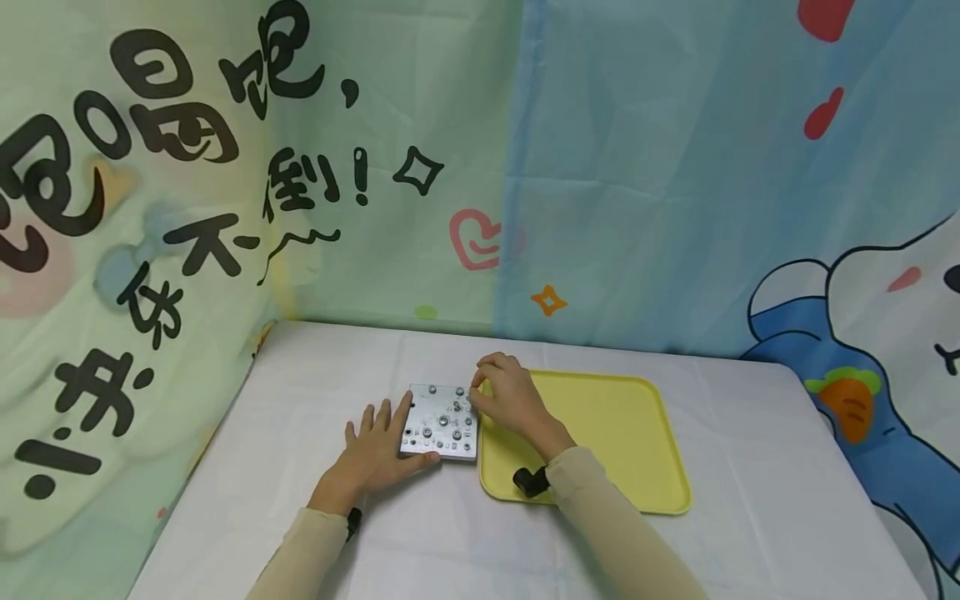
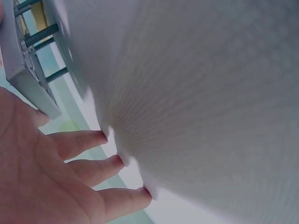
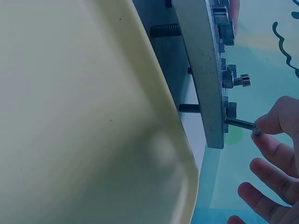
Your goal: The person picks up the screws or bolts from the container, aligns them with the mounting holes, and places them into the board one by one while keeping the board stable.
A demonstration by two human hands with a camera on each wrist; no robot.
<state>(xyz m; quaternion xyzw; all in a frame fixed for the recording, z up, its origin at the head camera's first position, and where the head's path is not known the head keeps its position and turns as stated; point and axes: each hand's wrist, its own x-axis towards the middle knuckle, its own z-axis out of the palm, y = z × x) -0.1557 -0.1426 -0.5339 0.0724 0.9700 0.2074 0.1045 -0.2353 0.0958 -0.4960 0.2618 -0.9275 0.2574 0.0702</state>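
A square metal plate (image 1: 420, 410) lies on the white-covered table, with several screws in its top. My left hand (image 1: 377, 452) touches its left side with the index finger and its near edge with the thumb. In the left wrist view, the other fingertips (image 2: 122, 160) rest spread on the cloth. My right hand (image 1: 516, 402) is at the plate's far right corner. Its thumb and index finger pinch the head of a screw (image 3: 240, 123), whose threaded shank stands upright from the plate. Beside it, another screw (image 3: 242, 80) sticks up. Screw shanks (image 3: 166, 31) protrude beneath the plate.
A yellow tray (image 1: 600, 433) lies right of the plate, close to its edge, under my right forearm. White cloth (image 1: 757, 467) covers the table. Printed curtains (image 1: 637, 167) hang behind and at the left.
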